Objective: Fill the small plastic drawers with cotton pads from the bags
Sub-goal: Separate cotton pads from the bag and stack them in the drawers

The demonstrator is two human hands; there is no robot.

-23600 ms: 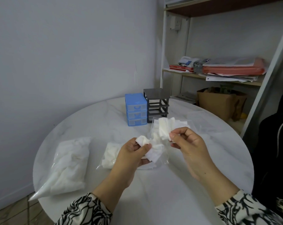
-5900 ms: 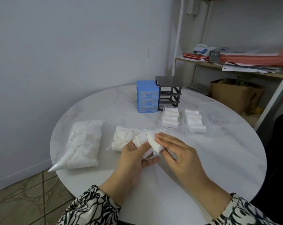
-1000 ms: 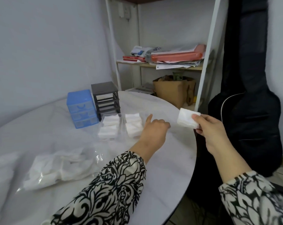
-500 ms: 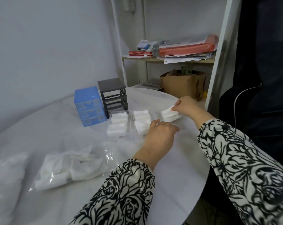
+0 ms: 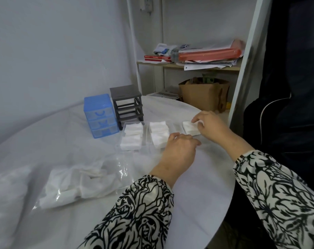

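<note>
Small room, pale wall, round white table (image 5: 197, 203) filling the lower frame, with a cluttered shelf (image 5: 188, 66) at upper centre. Three clear drawers in a row at mid-frame, pulled out of the dark empty frame (image 5: 127, 106) behind them, presumably so they can be loaded from above. Left drawer (image 5: 132, 136) and middle drawer (image 5: 159, 134) already packed with white cotton pads. Right drawer (image 5: 190, 129) only partly loaded, a short stack of pads (image 5: 189, 127) at its far end.

Right hand (image 5: 209, 127) right of centre, fingers curled onto that stack, seemingly pressing or pinching it into place; exact grip hard to read at this angle. Left hand (image 5: 178, 150) just below the drawers, fingers loosely bent, holding nothing, resting at the near end of the middle and right drawers, likely to steady them against sliding.

Opened bag of pads (image 5: 80, 180) lower left of centre, within easy reach for the next handful. Second, fuller bag (image 5: 5, 191) at the far left edge. Blue drawer unit (image 5: 99, 115) at upper left of the row, drawers in place.
</note>
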